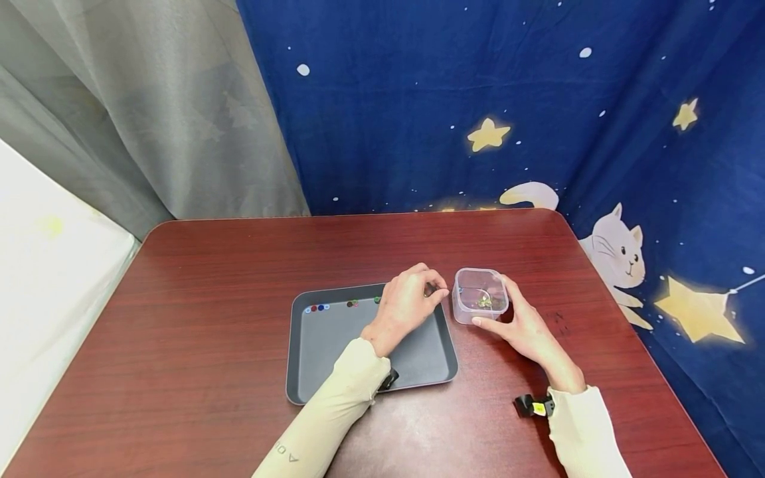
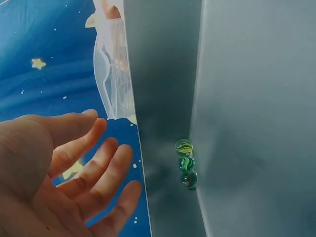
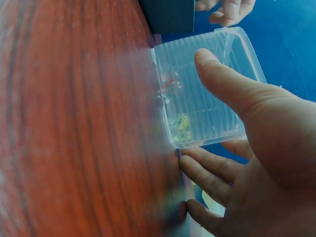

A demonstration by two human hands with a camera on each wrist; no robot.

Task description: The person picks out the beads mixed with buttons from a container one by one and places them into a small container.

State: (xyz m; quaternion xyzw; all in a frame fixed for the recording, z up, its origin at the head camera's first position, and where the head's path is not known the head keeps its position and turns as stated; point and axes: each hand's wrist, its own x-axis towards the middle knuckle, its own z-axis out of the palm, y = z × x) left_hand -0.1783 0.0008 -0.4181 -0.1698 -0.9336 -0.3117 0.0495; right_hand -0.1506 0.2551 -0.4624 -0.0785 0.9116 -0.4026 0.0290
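Right of centre, the right hand point(image 1: 528, 328) grips the tub point(image 1: 463, 311) with its fingers — likely to steady it. Over the tray's point(image 1: 323, 358) upper right, the left hand's point(image 1: 405, 300) fingers bend loosely, nothing visible in them; marbles point(image 1: 321, 307) line the upper wall, which probably stops rolling.

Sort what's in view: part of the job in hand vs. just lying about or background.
Job in hand:
- gray tray
- glass marbles in the tray
- clear plastic box
- glass marbles in the box

Just around:
- wood-grain table
- blue star-print curtain
- gray curtain
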